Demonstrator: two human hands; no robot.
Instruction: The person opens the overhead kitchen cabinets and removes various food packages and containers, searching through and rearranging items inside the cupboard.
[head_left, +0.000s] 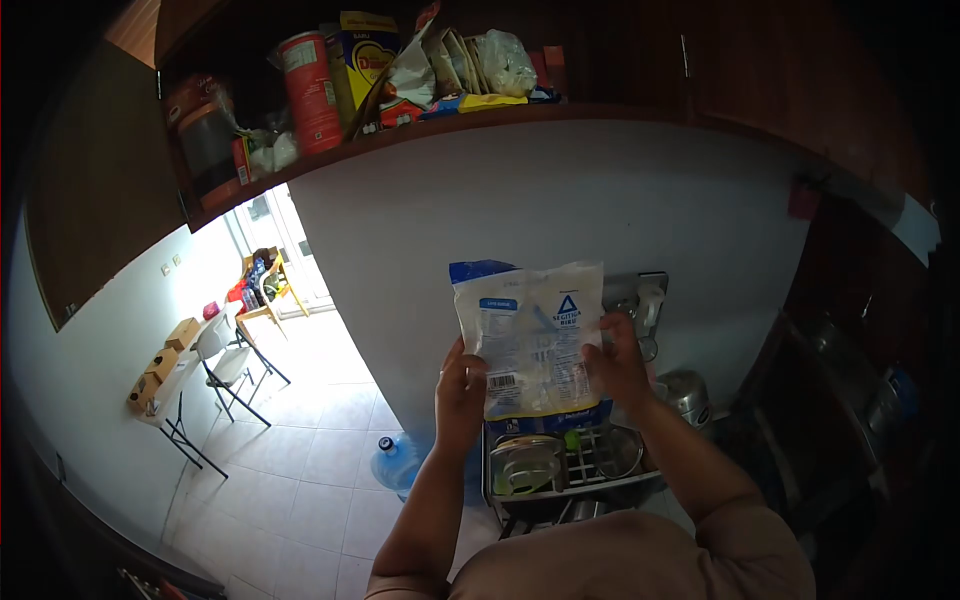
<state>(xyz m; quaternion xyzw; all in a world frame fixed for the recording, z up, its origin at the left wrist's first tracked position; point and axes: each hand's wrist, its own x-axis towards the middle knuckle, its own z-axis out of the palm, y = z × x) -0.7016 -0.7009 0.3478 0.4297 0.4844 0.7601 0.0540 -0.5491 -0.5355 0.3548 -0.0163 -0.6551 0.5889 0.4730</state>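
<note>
A clear and white plastic flour bag [535,340] with blue print, a blue triangle logo and a barcode is held up in front of me. It looks flat and nearly without contents. My left hand [461,392] grips its left edge, thumb on the near face. On the opposite edge, my right hand [617,365] pinches the bag with the thumb in front. The fingers behind the bag are partly hidden. Below the bag's blue lower band stands a dish rack [575,490], with a clear lidded container [528,465] in it.
Overhead, an open cabinet shelf [400,125] holds a red canister [310,90], a yellow box [368,55] and several packets. A blue water jug [396,462] stands on the floor at left. Farther off are a folding chair [225,355] and a narrow table [170,390] with cardboard boxes.
</note>
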